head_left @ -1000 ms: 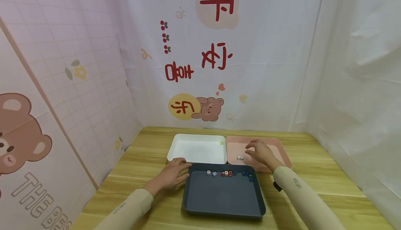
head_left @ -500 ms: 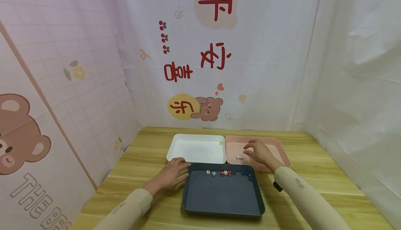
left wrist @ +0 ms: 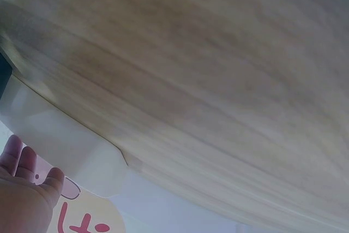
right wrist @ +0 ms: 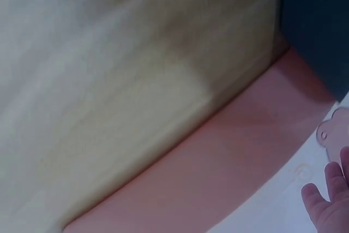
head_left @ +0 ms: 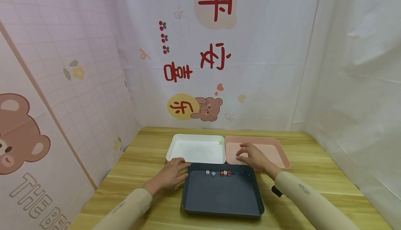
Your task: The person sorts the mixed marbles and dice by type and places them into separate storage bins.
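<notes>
On the wood-grained worktop (head_left: 138, 153), a smooth, rectangular dark tray (head_left: 222, 198) is touched by the relaxed left hand (head_left: 171, 174). Over the pink tray (head_left: 273, 151), whether anything is grasped by the right hand (head_left: 256, 158) cannot be told; picking or placing seems in progress, precise fingertips being called for. Cubic dice (head_left: 229, 173) are spread inside the dark tray.

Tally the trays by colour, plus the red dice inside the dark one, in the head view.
white tray: 1
pink tray: 1
dark grey tray: 1
red dice: 2
Total: 5
</notes>
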Tool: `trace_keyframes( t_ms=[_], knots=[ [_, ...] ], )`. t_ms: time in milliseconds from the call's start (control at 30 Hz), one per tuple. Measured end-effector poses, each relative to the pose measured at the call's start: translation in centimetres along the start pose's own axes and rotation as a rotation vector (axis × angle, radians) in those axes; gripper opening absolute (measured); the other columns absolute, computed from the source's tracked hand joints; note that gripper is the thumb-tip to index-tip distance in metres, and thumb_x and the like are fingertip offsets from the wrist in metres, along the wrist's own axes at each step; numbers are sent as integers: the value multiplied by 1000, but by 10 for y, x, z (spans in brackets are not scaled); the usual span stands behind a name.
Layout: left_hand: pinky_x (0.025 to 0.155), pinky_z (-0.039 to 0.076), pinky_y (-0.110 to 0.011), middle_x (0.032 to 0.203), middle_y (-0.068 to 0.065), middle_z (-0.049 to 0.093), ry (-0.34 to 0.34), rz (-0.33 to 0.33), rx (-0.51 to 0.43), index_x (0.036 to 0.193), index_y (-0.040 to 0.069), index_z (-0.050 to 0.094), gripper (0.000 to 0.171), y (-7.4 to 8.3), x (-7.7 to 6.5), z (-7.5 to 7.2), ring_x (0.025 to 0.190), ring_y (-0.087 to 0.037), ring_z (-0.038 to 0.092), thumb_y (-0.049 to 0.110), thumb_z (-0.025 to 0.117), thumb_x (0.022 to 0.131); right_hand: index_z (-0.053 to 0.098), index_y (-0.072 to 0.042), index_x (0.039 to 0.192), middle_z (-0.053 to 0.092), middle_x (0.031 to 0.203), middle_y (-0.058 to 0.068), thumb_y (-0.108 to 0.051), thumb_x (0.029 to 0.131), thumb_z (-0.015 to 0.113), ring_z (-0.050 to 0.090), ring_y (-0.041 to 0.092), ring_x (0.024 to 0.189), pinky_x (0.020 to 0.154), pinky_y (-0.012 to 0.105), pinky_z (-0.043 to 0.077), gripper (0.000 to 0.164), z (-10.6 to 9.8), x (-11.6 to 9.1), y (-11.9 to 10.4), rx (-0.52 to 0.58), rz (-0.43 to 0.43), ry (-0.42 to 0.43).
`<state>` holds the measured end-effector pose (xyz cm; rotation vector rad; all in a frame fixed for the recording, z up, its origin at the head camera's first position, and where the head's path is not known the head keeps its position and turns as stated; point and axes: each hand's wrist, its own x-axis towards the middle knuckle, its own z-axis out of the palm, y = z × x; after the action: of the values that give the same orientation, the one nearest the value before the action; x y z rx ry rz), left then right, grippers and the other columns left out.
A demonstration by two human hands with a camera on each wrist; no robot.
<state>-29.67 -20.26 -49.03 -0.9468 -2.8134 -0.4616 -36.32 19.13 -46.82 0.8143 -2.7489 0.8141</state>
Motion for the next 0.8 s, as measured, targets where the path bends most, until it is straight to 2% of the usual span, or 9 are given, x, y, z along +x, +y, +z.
trace_keyframes(
  t_ms=[167,333,633,800],
  knots=[
    [103,37,-56,133,-17,50,7,-1,8,136,6,59,40,-1,0,1,127,-36,44,26,59,100,76,-19,93,54,134,22,-23,92,72,50,43,123,100,60,40,7,9,-7,-5,12,-12,-19],
    [103,37,-55,133,-17,50,11,-3,12,136,7,60,41,-1,0,2,127,-36,45,27,58,101,77,-19,92,56,132,23,-24,90,74,50,43,122,100,60,39,6,16,-14,-6,-2,-78,-32],
    [103,37,-55,133,-18,50,11,-4,10,136,8,60,40,-2,0,3,127,-37,45,25,59,100,75,-22,86,62,123,21,-24,82,81,56,41,114,97,58,42,8,29,-22,-2,-161,-199,-22],
    [103,37,-55,134,-17,50,9,-6,13,136,8,59,40,-2,0,3,127,-36,44,27,58,101,75,-20,87,61,124,22,-25,81,82,55,43,117,99,60,38,11,33,-24,-3,-197,-194,-36]
  ],
)
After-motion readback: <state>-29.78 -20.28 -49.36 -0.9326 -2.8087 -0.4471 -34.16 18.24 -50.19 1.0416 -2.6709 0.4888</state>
